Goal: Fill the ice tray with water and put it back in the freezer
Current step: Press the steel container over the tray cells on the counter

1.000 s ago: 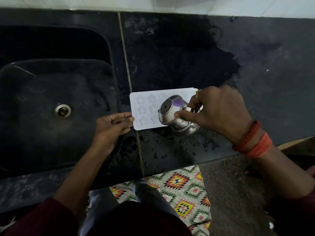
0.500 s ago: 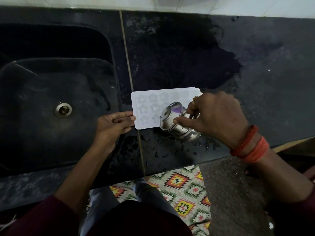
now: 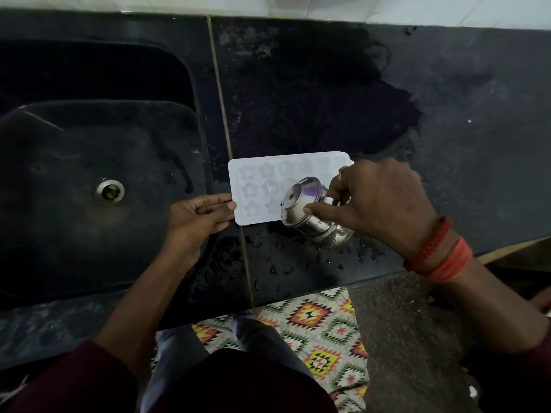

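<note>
A white ice tray point(image 3: 262, 180) with star-shaped moulds lies flat on the black counter, just right of the sink. My left hand point(image 3: 196, 219) pinches the tray's left edge between thumb and fingers. My right hand point(image 3: 372, 201) grips a shiny steel cup point(image 3: 310, 216) by its handle and tilts it on its side, mouth facing left over the tray's near right part. The cup and hand hide the tray's right moulds. I cannot make out a stream of water.
A black sink point(image 3: 89, 180) with a steel drain point(image 3: 109, 190) fills the left. The counter point(image 3: 447, 144) carries a dark wet patch behind the tray and water drops near its front edge. A patterned mat point(image 3: 316, 323) lies on the floor below.
The cup and my right hand have stayed over the tray, shifting slightly toward me. My left hand keeps its hold on the tray's edge.
</note>
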Available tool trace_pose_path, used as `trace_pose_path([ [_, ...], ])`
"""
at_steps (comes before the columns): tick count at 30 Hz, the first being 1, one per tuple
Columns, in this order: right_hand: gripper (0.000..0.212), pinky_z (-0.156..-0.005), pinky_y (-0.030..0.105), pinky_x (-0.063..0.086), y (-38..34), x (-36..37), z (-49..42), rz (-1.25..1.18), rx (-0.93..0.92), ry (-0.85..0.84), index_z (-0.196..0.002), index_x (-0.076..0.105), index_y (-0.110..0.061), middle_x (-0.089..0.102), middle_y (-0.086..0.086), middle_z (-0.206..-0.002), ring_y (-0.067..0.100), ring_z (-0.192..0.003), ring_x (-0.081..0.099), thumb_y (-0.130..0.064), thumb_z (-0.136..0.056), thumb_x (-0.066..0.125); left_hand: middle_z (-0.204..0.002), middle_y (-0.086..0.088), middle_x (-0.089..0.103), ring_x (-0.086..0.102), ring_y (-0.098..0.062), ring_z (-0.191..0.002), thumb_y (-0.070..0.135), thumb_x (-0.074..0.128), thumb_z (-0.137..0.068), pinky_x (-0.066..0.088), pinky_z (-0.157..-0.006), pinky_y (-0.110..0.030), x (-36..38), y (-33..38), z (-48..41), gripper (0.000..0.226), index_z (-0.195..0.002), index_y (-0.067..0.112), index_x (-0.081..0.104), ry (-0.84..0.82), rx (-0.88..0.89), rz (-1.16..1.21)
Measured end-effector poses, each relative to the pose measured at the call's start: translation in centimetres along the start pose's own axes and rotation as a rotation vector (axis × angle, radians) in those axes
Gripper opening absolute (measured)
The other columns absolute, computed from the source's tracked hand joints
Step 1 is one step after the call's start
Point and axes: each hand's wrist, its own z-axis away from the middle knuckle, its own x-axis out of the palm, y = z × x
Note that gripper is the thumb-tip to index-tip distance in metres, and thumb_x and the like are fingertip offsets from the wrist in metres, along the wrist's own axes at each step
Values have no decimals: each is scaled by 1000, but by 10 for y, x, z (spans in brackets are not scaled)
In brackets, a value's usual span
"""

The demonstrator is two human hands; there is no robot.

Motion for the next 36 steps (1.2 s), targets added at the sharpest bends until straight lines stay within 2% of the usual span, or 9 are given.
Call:
trace_pose_path([
  [8,48,-64,30,42,0,-3,1,-4,-6,-18,-83,73,-29,69,0,-78,28,-78,65,-75,-73,62,-81,1,81,78,-9,-77,12,84,-83,56,-61,-14,0,0,1,12,-92,17,78,8,-4,11],
  [23,50,-64,29,38,-1,-3,1,-5,-2,-26,-81,71,-29,69,1,-80,29,-81,65,-76,-72,61,-80,1,81,78,-8,-76,11,84,-83,57,-62,-14,0,-2,0,12,-91,18,78,15,6,8],
  [36,47,-61,29,39,-3,-1,1,-14,-15,-19,-76,71,-30,69,-2,-74,26,-74,64,-76,-72,62,-82,0,81,79,-10,-78,12,85,-81,57,-63,-14,-1,-2,-1,13,-90,19,79,2,-1,24],
])
